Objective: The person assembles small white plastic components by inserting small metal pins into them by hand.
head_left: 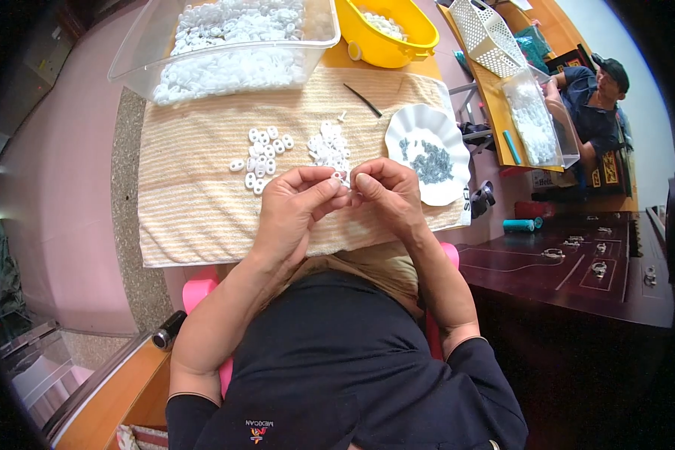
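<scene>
Two hands meet over the striped towel [202, 202] — left hand [296, 206] and right hand [386, 191] pinch one small white ring [343, 177] between fingertips, mid-assembly, likely. Next needs steady alignment — loose rings [262, 154] lie on the towel beyond.

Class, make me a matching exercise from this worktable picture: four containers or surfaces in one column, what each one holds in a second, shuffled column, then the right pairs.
Column one:
1. clear plastic tub
2. yellow bucket
3. white scalloped dish
4. striped towel

Column two:
A. small dark grey parts
B. two loose clusters of white rings, laid out flat
C. a few white parts, seen over the rim
D. a deep heap of white rings

Pairs: 1-D, 2-C, 3-A, 4-B.

The left hand and right hand pinch one small white piece between their fingertips above the towel.
</scene>
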`<action>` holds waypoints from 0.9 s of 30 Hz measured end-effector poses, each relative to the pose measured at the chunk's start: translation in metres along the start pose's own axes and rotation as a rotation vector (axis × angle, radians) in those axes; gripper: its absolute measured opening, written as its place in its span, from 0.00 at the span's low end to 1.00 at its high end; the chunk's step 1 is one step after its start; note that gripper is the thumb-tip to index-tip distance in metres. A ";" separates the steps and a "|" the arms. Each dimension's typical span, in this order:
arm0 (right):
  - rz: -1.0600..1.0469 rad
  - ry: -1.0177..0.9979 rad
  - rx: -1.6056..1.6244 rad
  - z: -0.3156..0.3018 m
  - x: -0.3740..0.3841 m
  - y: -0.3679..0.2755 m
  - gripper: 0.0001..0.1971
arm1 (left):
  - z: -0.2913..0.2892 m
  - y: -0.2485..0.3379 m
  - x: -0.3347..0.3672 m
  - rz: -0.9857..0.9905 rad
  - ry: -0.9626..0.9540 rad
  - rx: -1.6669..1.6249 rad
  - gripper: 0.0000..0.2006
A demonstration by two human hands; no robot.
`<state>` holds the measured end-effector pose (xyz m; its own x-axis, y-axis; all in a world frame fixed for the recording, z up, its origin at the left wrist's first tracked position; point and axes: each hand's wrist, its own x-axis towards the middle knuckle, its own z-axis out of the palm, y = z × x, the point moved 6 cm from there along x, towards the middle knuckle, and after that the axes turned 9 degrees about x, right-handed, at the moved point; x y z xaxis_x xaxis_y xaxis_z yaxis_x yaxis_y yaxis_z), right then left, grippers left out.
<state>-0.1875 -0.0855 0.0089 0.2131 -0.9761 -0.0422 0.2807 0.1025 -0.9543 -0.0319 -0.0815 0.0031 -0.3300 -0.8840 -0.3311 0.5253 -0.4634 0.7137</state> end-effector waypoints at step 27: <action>-0.231 -0.104 -0.831 0.034 0.020 -0.034 0.05 | -0.037 0.055 0.007 0.231 0.227 -0.175 0.07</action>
<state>-0.1611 -0.1022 0.0510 0.3312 -0.9286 0.1674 -0.4387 -0.3086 -0.8440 0.0240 -0.1153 0.0176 -0.0150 -0.9486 -0.3161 0.6982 -0.2362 0.6758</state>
